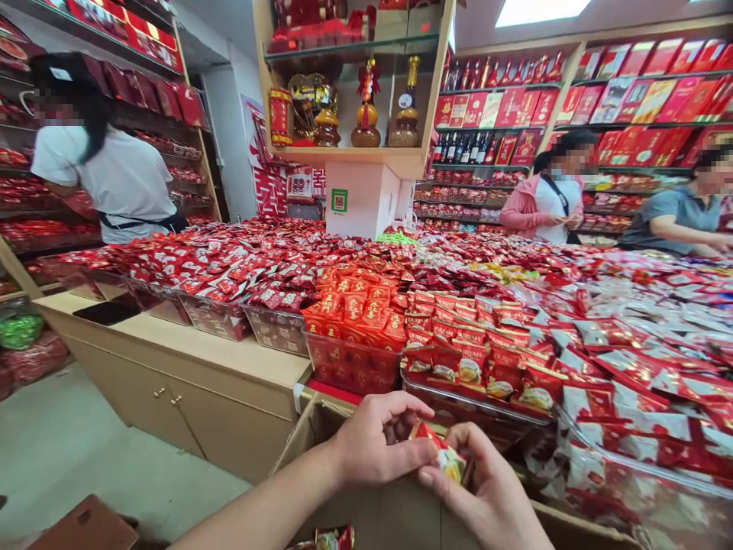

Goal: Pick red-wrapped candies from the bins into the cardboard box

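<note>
Between my two hands is a small red and yellow candy packet point(450, 461), held above an open cardboard box point(303, 435). My left hand point(381, 439) has its thumb and curled fingers closed on the packet's left side. My right hand point(481, 481) pinches the other side between thumb and fingers. Similar packets point(335, 538) lie low in the box, at the bottom edge of the view. Just beyond my hands stands a clear bin of red durian packets point(473, 359). Left of it is a bin of orange-red packets point(355, 313).
Bins of red and white packets point(647, 412) extend to the right. A black phone point(107, 312) lies on the wooden counter point(275, 374). One person point(123, 176) stands at left; two more people point(553, 198) are at the far right. A display cabinet point(347, 153) rises behind the bins.
</note>
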`<state>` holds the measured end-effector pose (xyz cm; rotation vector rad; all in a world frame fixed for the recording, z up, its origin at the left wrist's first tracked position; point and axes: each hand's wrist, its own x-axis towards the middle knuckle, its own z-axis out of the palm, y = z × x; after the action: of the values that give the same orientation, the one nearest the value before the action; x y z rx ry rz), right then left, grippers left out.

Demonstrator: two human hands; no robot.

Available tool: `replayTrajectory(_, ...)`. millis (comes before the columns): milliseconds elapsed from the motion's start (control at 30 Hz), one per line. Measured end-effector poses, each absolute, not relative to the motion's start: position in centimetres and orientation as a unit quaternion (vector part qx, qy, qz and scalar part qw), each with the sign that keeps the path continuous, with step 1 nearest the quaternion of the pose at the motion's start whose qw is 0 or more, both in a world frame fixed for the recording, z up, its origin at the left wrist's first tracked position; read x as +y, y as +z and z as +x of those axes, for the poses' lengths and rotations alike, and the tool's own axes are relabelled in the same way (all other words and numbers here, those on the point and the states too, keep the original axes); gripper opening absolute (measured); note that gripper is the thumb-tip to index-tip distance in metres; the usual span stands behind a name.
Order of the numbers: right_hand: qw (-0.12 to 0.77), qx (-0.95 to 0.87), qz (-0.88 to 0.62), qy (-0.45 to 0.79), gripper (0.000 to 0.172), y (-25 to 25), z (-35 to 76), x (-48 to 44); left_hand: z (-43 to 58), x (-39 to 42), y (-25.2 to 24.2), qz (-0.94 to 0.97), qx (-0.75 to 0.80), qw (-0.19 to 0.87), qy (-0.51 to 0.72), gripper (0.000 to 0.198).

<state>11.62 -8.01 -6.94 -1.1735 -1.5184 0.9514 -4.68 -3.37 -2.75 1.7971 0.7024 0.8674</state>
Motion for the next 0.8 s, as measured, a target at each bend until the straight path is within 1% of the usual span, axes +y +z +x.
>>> replayTrajectory(67,0.523,-0.568,-0.461,0.436,0.031,-6.2,11.6,-8.2,-4.0,-3.7,-2.8,0.736,0.329,0.484,0.340,0.028)
replayTrajectory(133,0.548,-0.506,-0.442,0.499,0.034,-5.8,11.6,-8.6,-3.3,-3.9,-3.2,0.718,0.344,0.493,0.350,0.023)
replayTrajectory(233,0.551,-0.452,-0.430,0.554,0.030,-5.7,11.9,-8.9,-2.6,-3.9,-3.7,0.677,0.330,0.548,0.363,0.024)
replayTrajectory(300,0.555,-0.448,-0.420,0.561,0.028,-5.9,12.1,-9.0,-2.5,-3.9,-3.9,0.670,0.330,0.557,0.364,0.025)
replayTrajectory(367,0.563,-0.445,-0.416,0.559,0.029,-6.1,12.3,-8.9,-2.6,-3.8,-3.8,0.701,0.338,0.513,0.362,0.023)
replayTrajectory(500,0.548,-0.459,-0.438,0.545,0.028,-6.9,11.9,-8.9,-3.3,-3.3,-3.6,0.810,0.310,0.357,0.346,0.016)
replayTrajectory(567,0.544,-0.484,-0.427,0.536,0.022,-7.3,11.6,-9.0,-3.7,-3.0,-3.6,0.838,0.288,0.330,0.325,0.015)
replayTrajectory(600,0.544,-0.498,-0.416,0.532,0.023,-7.4,11.4,-9.0,-3.8,-2.9,-3.6,0.844,0.283,0.328,0.316,0.015)
replayTrajectory(700,0.524,-0.549,-0.395,0.517,0.024,-7.6,11.4,-9.0,-4.1,-2.8,-3.8,0.837,0.283,0.341,0.321,0.022)
replayTrajectory(800,0.493,-0.591,-0.390,0.506,0.019,-7.7,11.9,-8.8,-4.3,-2.9,-3.9,0.833,0.274,0.353,0.326,0.040)
